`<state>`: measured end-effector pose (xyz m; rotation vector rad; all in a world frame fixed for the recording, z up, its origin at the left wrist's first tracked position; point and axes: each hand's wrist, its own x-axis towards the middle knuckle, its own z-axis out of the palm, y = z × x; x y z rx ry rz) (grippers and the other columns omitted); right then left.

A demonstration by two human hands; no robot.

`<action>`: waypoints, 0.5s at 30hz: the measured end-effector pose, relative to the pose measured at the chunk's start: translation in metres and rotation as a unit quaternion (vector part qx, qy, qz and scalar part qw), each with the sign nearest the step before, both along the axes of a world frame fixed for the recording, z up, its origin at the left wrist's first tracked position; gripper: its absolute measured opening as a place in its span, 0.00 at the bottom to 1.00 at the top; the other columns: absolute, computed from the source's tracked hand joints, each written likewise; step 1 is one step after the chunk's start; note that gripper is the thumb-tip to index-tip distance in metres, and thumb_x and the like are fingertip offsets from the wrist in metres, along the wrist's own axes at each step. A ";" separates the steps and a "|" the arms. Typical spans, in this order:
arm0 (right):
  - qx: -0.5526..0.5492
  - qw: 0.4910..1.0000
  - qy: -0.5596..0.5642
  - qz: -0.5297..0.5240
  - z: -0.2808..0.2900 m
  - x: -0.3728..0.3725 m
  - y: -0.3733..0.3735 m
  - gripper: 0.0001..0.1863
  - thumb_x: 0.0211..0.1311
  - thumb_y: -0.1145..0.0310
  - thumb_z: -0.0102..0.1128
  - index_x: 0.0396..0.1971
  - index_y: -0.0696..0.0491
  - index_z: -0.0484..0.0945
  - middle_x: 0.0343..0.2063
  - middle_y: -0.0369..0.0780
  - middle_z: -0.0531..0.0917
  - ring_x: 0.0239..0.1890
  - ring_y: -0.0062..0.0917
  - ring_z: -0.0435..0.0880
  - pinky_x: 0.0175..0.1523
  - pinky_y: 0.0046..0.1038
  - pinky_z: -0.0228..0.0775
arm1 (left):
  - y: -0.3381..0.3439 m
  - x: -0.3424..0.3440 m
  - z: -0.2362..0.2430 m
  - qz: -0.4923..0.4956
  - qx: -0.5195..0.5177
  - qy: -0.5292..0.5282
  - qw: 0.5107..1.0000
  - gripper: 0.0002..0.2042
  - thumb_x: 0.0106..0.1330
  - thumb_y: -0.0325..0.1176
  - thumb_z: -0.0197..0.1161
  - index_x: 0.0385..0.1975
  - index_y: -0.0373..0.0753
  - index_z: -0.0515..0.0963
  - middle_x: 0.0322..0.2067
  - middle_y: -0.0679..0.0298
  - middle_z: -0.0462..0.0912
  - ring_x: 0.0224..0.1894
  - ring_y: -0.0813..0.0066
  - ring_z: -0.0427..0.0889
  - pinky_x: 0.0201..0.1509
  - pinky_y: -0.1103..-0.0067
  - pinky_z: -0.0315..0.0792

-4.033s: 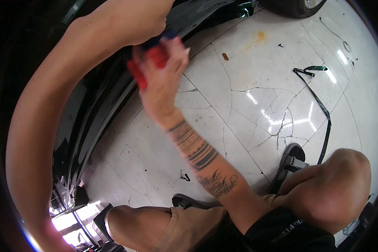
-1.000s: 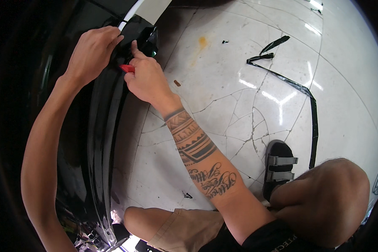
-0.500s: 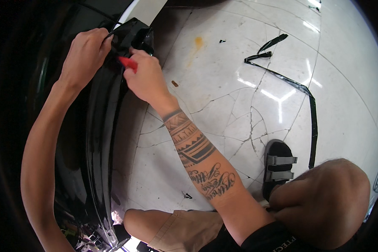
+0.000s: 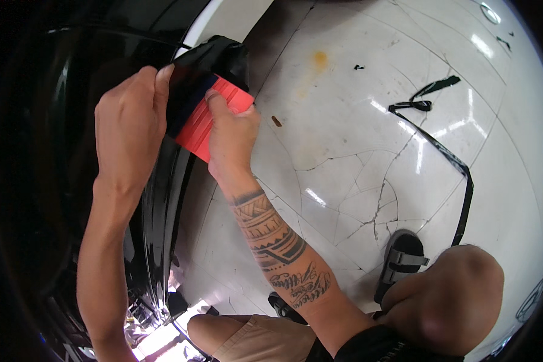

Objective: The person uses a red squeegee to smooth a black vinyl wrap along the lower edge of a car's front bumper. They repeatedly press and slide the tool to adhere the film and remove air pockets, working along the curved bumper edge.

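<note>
Left hand pinched the edge of a black film; right hand grasped a red squeegee, which lay against the film along the right edge of the dark car body.

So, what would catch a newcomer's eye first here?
Probably the flat red tool in the right hand, upper left of centre, bright against the glossy black panel. After that, the tattooed right forearm near mid-picture, then the bent black strip lying on the cracked white floor at right.
</note>
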<state>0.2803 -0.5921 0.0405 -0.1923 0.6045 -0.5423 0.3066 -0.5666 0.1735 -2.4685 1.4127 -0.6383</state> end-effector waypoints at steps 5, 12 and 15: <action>0.012 0.999 0.036 -0.029 0.020 0.006 -0.028 0.07 0.65 0.73 0.64 0.30 0.62 0.80 0.26 0.35 0.84 0.29 0.15 0.78 0.36 0.25 0.71 | -0.005 0.002 -0.004 0.052 -0.004 0.021 0.998 0.18 0.74 0.34 0.59 0.20 0.34 0.69 0.17 0.52 0.70 0.17 0.57 0.69 0.24 0.69 0.66; 0.037 0.997 -0.013 -0.068 0.034 0.019 -0.050 0.09 0.68 0.72 0.61 0.33 0.64 0.78 0.28 0.38 0.84 0.29 0.17 0.78 0.36 0.26 0.71 | -0.014 -0.002 -0.001 0.092 -0.005 0.009 0.996 0.18 0.72 0.33 0.62 0.19 0.33 0.71 0.17 0.51 0.71 0.17 0.57 0.70 0.23 0.69 0.64; 0.002 0.992 -0.021 -0.128 0.051 0.027 -0.066 0.07 0.65 0.72 0.62 0.33 0.61 0.78 0.29 0.36 0.82 0.30 0.16 0.77 0.35 0.24 0.70 | -0.019 -0.007 0.003 0.117 0.013 -0.012 0.993 0.17 0.71 0.34 0.62 0.19 0.33 0.73 0.15 0.49 0.72 0.16 0.55 0.72 0.22 0.68 0.64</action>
